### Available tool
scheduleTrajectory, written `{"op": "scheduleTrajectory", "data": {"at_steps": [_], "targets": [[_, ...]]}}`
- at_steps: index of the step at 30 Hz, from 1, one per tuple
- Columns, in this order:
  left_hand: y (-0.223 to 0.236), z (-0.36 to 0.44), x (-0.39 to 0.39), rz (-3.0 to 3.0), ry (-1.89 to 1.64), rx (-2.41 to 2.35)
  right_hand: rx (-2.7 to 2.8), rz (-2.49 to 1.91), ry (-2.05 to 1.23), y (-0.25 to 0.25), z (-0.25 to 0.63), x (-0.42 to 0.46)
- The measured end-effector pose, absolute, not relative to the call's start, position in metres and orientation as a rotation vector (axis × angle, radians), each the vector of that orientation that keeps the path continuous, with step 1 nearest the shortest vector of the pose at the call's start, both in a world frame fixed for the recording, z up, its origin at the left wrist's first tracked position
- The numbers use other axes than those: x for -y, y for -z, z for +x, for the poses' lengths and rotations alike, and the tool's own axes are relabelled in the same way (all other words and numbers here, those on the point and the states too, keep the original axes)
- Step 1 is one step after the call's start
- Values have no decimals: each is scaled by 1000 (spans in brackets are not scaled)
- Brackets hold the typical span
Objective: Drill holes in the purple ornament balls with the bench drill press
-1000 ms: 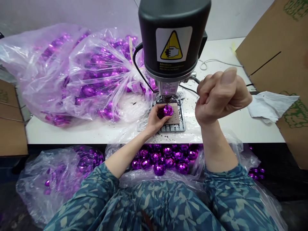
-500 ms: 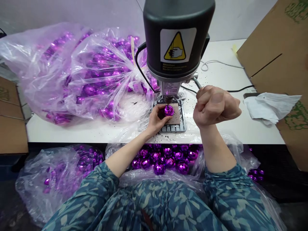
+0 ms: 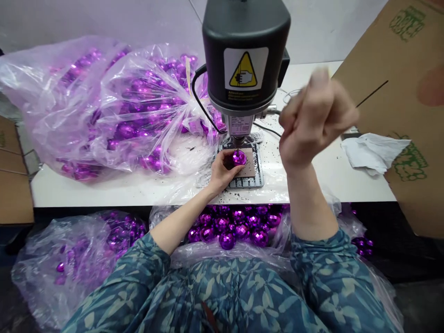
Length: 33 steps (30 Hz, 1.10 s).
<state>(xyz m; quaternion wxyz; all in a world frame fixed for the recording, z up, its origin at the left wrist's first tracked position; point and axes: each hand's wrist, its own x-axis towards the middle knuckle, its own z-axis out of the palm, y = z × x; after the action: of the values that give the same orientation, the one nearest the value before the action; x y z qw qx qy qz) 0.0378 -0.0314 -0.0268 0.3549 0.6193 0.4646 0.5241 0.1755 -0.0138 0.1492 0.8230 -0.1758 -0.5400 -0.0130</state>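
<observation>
My left hand (image 3: 222, 171) has its thumb and fingers around a shiny purple faceted ball (image 3: 239, 157). The ball rests on a brown board (image 3: 248, 167) on the slotted metal base (image 3: 260, 179) of a small bench drill press (image 3: 245, 55). The drill's chuck (image 3: 237, 140) is right above the ball, and the bit's tip seems to meet the ball's top. To the right of the machine, my right hand (image 3: 314, 118) is closed in a fist around the end of the feed lever (image 3: 274, 111). That hand is slightly blurred and hides the lever's grip.
A large clear bag (image 3: 114, 106) of purple balls fills the table's left side. More purple balls (image 3: 227, 239) lie in plastic below the front edge. Cardboard boxes (image 3: 409, 111) flank the table, with white crumpled paper (image 3: 374, 150) at right. Dark shavings surround the base.
My right hand has risen with the lever. My left hand stays around the ball on the board. The whole view has shifted slightly.
</observation>
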Motion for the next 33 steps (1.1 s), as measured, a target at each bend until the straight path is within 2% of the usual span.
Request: {"op": "scheduleTrajectory", "data": {"at_steps": [4, 7, 11, 14, 16, 18, 22, 25, 29, 33], "targets": [[15, 33, 62, 1682, -1453, -1364, 1170, -501, -57, -183, 172, 5], [10, 34, 105, 1924, -1421, -1171, 1239, -699, -103, -190, 174, 7], [26, 56, 156, 2225, -887, -670, 1285, -937, -64, -188, 176, 12], [47, 78, 172, 2311, -489, -567, 1267, -801, -34, -185, 176, 7], [58, 88, 174, 2324, -376, -583, 1199, -594, -53, -183, 175, 2], [61, 88, 171, 2318, -407, -581, 1156, -445, -120, -182, 174, -3], [47, 57, 143, 2227, -912, -658, 1116, -393, -181, -182, 175, -4], [27, 6, 90, 2017, -1379, -1030, 1109, -412, -186, -182, 177, -2], [5, -62, -9, 1794, -1347, -1640, 1120, -406, -199, -182, 178, 1], [-4, -93, -87, 1769, -1221, -1759, 1118, -409, -194, -181, 179, 0]]}}
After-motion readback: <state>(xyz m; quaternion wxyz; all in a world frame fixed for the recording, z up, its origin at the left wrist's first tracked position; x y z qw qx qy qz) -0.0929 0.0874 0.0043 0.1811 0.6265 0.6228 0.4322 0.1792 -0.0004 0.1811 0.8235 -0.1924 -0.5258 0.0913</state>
